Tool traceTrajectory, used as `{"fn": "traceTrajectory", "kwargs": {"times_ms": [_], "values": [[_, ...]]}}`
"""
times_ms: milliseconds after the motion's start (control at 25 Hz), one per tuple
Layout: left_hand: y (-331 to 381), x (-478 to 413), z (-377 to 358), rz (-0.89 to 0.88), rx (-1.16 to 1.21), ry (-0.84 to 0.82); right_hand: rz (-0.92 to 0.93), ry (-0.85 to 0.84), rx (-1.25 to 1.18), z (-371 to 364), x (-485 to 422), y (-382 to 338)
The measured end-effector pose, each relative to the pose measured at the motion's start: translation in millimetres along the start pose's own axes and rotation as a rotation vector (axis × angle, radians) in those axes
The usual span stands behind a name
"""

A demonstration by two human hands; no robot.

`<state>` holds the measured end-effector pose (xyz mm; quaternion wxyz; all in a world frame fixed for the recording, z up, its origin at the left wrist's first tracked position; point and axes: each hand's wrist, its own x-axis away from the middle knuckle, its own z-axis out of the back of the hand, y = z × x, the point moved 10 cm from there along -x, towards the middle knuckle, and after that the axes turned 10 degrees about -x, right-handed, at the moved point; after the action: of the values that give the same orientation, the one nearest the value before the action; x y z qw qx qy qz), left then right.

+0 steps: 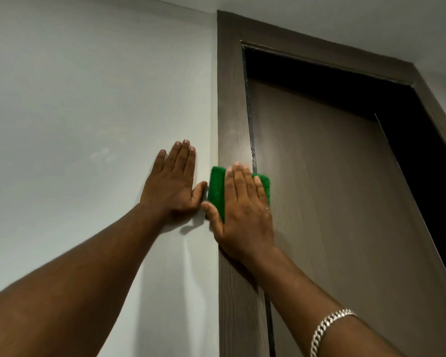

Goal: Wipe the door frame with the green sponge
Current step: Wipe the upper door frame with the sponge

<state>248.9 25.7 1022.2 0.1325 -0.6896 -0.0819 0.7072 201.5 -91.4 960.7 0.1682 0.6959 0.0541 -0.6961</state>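
The dark brown door frame [231, 104] runs up the middle of the head view and turns right along the top. My right hand [242, 210] lies flat over the green sponge [215, 189] and presses it against the frame's left upright, at about mid height. The sponge sticks out left and right of my fingers. My left hand [173, 184] rests flat on the white wall [88, 99] just left of the frame, fingers together and pointing up, thumb close to the sponge's edge.
A brown door leaf [332, 202] stands partly open inside the frame, with a dark gap [410, 140] behind it at the upper right. A silver chain bracelet [327, 328] sits on my right wrist. The white ceiling [345, 16] meets the frame's top.
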Motion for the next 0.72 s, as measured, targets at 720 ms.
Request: {"fn": "traceTrajectory", "kwargs": {"times_ms": [720], "values": [[-3, -2, -1, 0.032, 0.033, 0.022, 0.127, -0.077, 0.049, -4, -21, 10]]}}
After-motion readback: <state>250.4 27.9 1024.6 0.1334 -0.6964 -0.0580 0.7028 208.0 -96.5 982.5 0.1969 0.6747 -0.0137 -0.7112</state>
